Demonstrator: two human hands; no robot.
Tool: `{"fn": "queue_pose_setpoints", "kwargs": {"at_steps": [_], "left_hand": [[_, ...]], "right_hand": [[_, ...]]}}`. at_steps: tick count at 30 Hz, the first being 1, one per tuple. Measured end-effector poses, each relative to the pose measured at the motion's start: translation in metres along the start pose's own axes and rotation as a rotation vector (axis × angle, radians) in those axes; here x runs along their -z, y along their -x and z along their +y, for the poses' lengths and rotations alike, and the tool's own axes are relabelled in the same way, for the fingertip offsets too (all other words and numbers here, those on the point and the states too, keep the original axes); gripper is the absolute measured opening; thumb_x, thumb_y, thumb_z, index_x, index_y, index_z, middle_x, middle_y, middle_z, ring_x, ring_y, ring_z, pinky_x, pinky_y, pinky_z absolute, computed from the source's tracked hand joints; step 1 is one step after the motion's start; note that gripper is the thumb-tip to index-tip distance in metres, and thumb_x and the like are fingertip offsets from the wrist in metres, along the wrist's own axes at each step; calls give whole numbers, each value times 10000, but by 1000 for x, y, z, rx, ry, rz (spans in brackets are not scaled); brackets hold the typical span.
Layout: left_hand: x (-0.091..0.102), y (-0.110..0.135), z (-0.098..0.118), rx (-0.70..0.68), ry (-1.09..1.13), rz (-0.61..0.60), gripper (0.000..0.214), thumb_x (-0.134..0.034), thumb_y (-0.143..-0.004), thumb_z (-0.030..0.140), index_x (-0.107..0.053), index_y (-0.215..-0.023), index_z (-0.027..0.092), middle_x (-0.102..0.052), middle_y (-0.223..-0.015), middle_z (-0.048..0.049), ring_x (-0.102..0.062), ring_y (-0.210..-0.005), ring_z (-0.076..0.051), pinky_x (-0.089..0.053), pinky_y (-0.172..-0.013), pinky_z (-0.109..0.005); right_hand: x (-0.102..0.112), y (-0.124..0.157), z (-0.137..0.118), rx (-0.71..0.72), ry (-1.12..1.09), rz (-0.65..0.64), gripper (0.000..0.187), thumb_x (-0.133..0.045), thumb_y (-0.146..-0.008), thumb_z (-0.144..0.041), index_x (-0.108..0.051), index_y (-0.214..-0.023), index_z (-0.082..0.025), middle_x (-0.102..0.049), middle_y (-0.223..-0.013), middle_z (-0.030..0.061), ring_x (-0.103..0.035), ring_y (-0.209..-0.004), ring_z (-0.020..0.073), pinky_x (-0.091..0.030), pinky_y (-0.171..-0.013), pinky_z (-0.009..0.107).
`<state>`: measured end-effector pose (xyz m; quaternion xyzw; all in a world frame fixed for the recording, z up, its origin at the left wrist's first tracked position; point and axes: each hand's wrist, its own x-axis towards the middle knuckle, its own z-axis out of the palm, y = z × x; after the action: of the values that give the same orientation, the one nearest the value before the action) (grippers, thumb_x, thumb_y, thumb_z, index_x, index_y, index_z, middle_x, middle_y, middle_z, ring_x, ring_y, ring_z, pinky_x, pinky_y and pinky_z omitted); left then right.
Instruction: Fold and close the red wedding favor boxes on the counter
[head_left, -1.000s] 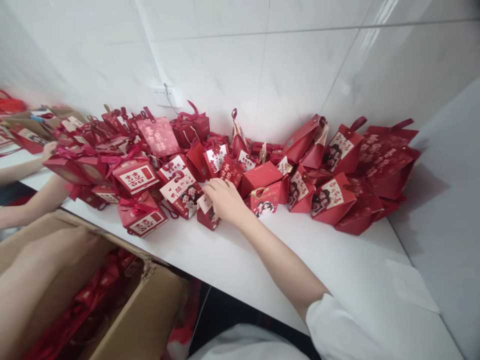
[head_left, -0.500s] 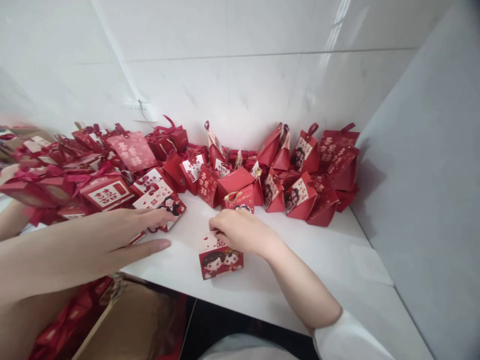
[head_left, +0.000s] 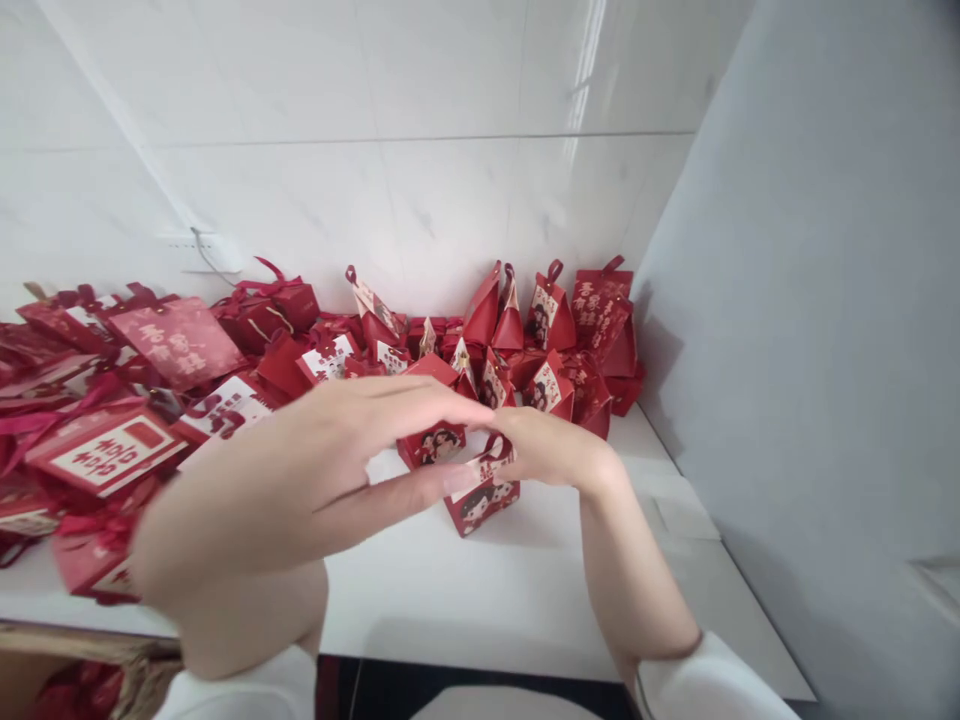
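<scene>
A small red gift box (head_left: 480,508) with a cartoon couple on its side and a ribbon loop at its top stands on the white table. My right hand (head_left: 544,447) is closed at the top of this box, its fingertips partly hidden. Over the box from the left reaches my left hand (head_left: 337,460), fingers stretched out and thumb apart. The left thumb tip is at the box's upper left edge, while the fingertips meet my right hand. Just behind stands another red box (head_left: 429,445) with a printed couple.
Red gift boxes (head_left: 551,385) crowd the back of the table (head_left: 450,590), with a bigger heap (head_left: 105,455) at left. A tiled wall (head_left: 420,200) rises behind, a grey panel (head_left: 810,350) on the right. A cardboard carton (head_left: 150,675) sits below the front edge at lower left.
My left hand has left the boxes at left and moved right to the box at my right hand. That box is now farther right and turned. The view has swung right.
</scene>
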<state>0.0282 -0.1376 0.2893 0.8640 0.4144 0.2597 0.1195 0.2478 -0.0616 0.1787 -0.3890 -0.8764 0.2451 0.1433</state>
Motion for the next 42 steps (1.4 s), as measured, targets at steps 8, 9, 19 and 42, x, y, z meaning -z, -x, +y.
{"fn": "queue_pose_setpoints", "kwargs": {"at_steps": [8, 9, 19, 42], "left_hand": [[-59, -33, -64, 129, 141, -241, 384, -635, -884, 453, -606, -1234, 298, -694, -1206, 8, -656, -1106, -186, -531, -920, -284], [-62, -35, -71, 154, 162, -237, 441, -676, -849, 468, -590, -1244, 291, -690, -1204, 0, -654, -1109, -192, -532, -928, -293], [-60, -44, -100, 202, 276, -288, 205, -641, -858, 350, -678, -1016, 225, -718, -992, 5, -672, -907, -182, -514, -808, -269], [-88, -55, -100, 362, 691, 211, 275, -759, -767, 390, -648, -696, 149, -587, -633, 1, -525, -572, -120, -362, -496, -223]], "right_hand": [[10, -10, 3, 39, -3, 88, 192, -600, -822, -75, -728, -882, -205, -754, -843, 17, -671, -752, 159, -426, -695, 261], [9, -13, 4, 42, -14, 107, 187, -608, -823, -79, -730, -877, -211, -754, -836, 12, -671, -743, 155, -428, -695, 260], [9, -26, 5, 116, -521, 543, 200, -749, -828, -296, -688, -1002, -218, -711, -780, -20, -605, -637, 103, -476, -625, 239], [3, -33, 1, -27, -757, 587, 331, -706, -849, -456, -638, -1080, -228, -671, -904, 13, -598, -718, 120, -477, -611, 232]]}}
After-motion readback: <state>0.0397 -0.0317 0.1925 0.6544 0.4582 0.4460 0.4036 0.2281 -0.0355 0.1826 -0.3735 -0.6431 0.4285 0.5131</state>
